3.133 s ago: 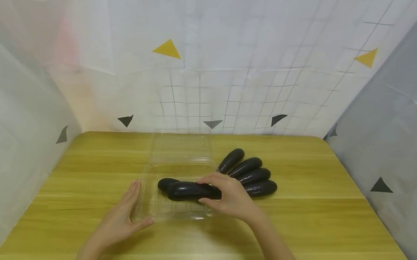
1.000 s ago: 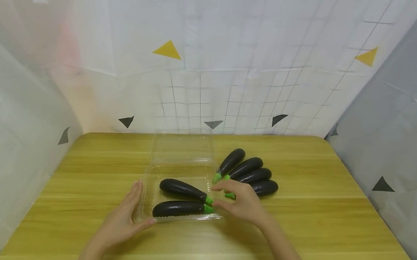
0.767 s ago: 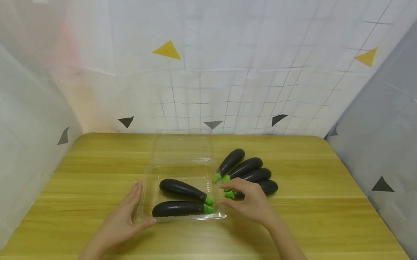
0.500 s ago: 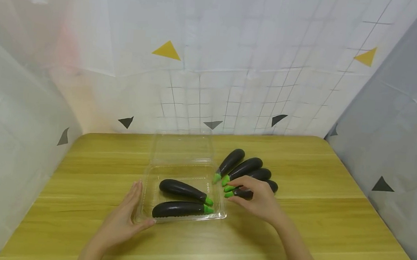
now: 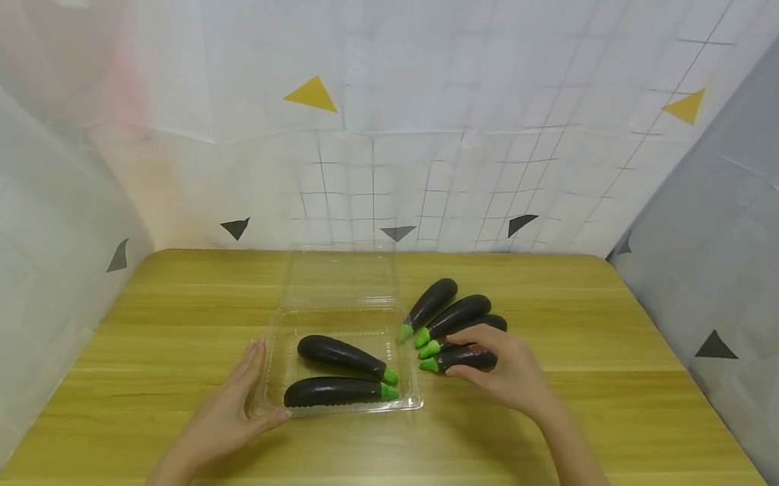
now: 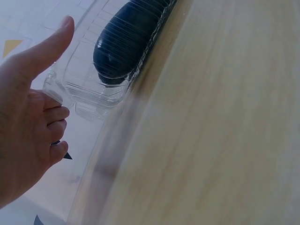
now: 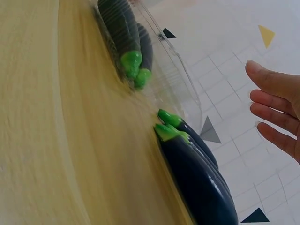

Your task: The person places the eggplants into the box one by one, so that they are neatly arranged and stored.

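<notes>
A clear plastic clamshell box (image 5: pixel 411 403) lies with its lid (image 5: pixel 342 277) folded back. Two dark purple eggplants (image 5: pixel 336 353) with green stem ends rest in its tray, one in front of the other. My left hand (image 5: pixel 221 409) braces the tray's left side, fingers straight along the wall and thumb at the front corner. Over the nearest loose eggplant (image 5: pixel 459 359) is my right hand (image 5: pixel 513 369), its thumb and fingers spread to either side. The right wrist view shows those fingers (image 7: pixel 276 112) apart from the eggplants. Part of the nearest eggplant is hidden behind the hand.
More loose eggplants (image 5: pixel 433 300) fan out right of the box, stem ends toward it. Beneath everything is a wood-grain table (image 5: pixel 371 470). White sheeting (image 5: pixel 240 48) with yellow and dark triangles stands behind and at both sides.
Earlier my right hand held an eggplant over the tray; that eggplant now lies there beside the other. The right hand has moved right, over the loose eggplants. My left hand has stayed put.
</notes>
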A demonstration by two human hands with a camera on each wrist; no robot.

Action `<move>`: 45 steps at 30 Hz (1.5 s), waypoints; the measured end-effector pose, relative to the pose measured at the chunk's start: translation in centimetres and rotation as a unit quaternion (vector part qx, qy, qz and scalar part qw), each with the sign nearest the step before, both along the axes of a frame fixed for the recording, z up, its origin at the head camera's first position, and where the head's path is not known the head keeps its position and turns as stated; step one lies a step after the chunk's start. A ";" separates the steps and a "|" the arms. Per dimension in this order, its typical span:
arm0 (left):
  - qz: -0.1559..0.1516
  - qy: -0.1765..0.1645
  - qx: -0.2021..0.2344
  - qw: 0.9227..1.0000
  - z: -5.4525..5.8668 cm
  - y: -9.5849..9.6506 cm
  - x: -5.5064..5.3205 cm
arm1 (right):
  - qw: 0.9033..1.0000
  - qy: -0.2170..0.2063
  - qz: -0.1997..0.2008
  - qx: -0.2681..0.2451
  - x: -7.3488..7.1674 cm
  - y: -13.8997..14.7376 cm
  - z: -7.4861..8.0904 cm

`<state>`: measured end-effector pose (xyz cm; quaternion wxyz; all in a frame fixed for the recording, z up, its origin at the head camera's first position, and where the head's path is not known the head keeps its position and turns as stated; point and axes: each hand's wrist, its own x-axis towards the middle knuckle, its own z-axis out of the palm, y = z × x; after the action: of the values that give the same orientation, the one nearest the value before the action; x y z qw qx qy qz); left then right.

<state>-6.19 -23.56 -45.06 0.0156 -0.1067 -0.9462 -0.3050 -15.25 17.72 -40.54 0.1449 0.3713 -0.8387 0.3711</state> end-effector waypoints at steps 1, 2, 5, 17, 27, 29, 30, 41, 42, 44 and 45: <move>0.000 0.000 0.000 1.000 0.0 0.0 0.0 | 1.000 -0.002 -0.004 0.001 0.0 0.2 0.1; -0.001 0.000 0.001 1.000 0.0 0.0 0.0 | 1.000 -0.003 -0.008 0.003 0.0 0.3 0.1; -0.001 -0.001 0.001 1.000 -0.1 -0.1 0.0 | 1.000 -0.008 -0.016 0.010 0.1 0.8 0.4; 0.003 -0.001 -0.001 1.000 -0.2 -0.1 0.0 | 0.997 -0.050 -0.054 0.008 -0.4 2.8 -0.7; 0.002 -0.006 -0.003 1.000 -0.2 -0.1 0.1 | 0.995 -0.057 -0.079 0.013 -1.2 3.6 -2.2; 0.002 -0.006 -0.004 1.000 -0.1 0.0 0.1 | 0.995 -0.052 -0.084 0.023 -1.4 3.7 -2.4; 0.002 -0.007 -0.003 1.000 -0.1 0.0 0.1 | 0.995 -0.049 -0.086 0.029 -1.5 3.7 -2.5; 0.002 -0.006 -0.006 1.000 0.1 0.0 0.0 | 0.987 -0.056 -0.123 0.086 -2.0 4.3 -4.2; 0.002 -0.007 -0.006 1.000 0.1 0.0 0.0 | 0.987 -0.056 -0.124 0.090 -2.0 4.3 -4.3; 0.002 -0.006 -0.004 1.000 0.1 0.0 0.0 | 0.985 -0.056 -0.129 0.098 -2.0 4.3 -4.4; 0.002 -0.006 -0.004 1.000 0.1 0.0 0.0 | 0.985 -0.054 -0.131 0.103 -2.0 4.3 -4.4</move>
<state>-6.20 -23.55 -44.96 0.0102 -0.1032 -0.9477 -0.3020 -17.30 22.06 -44.97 0.1074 0.2509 -0.9203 0.2805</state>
